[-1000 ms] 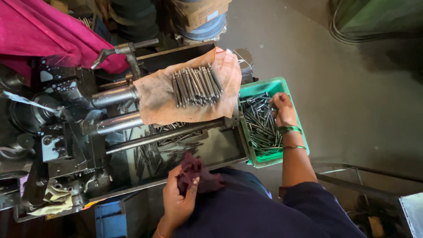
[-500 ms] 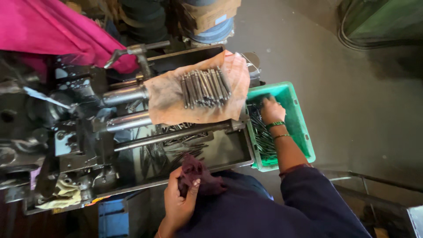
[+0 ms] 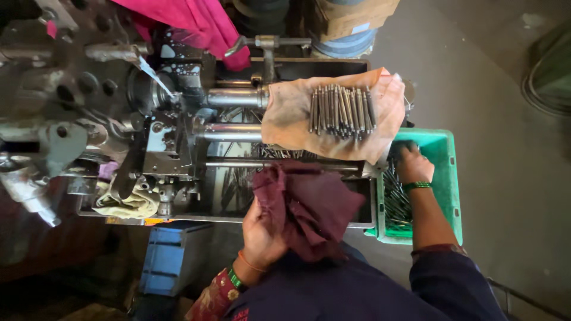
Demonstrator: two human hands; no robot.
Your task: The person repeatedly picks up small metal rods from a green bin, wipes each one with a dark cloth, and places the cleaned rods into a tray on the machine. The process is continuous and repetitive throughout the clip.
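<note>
- Seen from the head view, the left hand (image 3: 262, 235) has its grip closed around a maroon rag (image 3: 303, 205), held bunched just in front of the machine (image 3: 178, 137).
- The right hand (image 3: 413, 166) reaches down into the green bin (image 3: 449, 178) at the machine's right end, its fingers among the dark metal rods (image 3: 395, 202) lying inside; whether its grip has closed on any rod cannot be told.
- A tan cloth (image 3: 291, 119) lies draped over the machine's right part, with a row of shiny pins (image 3: 342, 110) side by side on it.
- A pink cloth (image 3: 196, 18) hangs above the machine.
- A blue crate (image 3: 169, 258) sits below, left of the person.
</note>
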